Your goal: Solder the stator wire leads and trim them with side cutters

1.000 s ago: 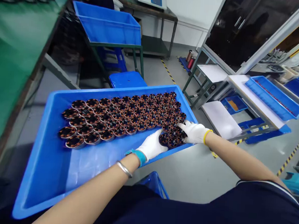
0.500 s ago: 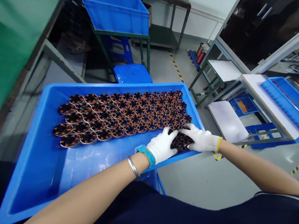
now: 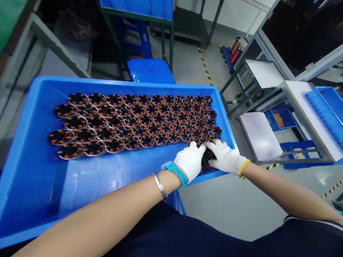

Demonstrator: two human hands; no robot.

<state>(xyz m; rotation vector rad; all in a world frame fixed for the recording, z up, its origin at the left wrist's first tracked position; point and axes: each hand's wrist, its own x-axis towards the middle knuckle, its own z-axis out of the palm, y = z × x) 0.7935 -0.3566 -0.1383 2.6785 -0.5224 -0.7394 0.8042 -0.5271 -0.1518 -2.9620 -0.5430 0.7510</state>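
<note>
Rows of ring-shaped motor stators [image 3: 132,142] with copper windings stand in a large blue bin [image 3: 95,186]. Both my hands are in white gloves at the bin's right end. My left hand [image 3: 189,160], with a teal band at the wrist, curls its fingers over the near-side stators there. From the other side my right hand [image 3: 227,157], its cuff edged yellow, closes round the same small cluster. The thumbs and forefingers of the two hands almost meet above it. Beneath my fingers the gripped stators [image 3: 207,158] are mostly hidden, so I cannot tell how many each hand holds.
Behind the bin stands a blue plastic stool [image 3: 151,70], with another blue bin [image 3: 135,0] on a green metal stand. To the right are a small white-topped table [image 3: 264,74] and a workbench holding a blue tray [image 3: 332,117]. A green-topped bench edge runs along the left.
My hands have drawn closer together over the stators, covering more of them. The view has shifted, so the bin appears further left and slightly higher.
</note>
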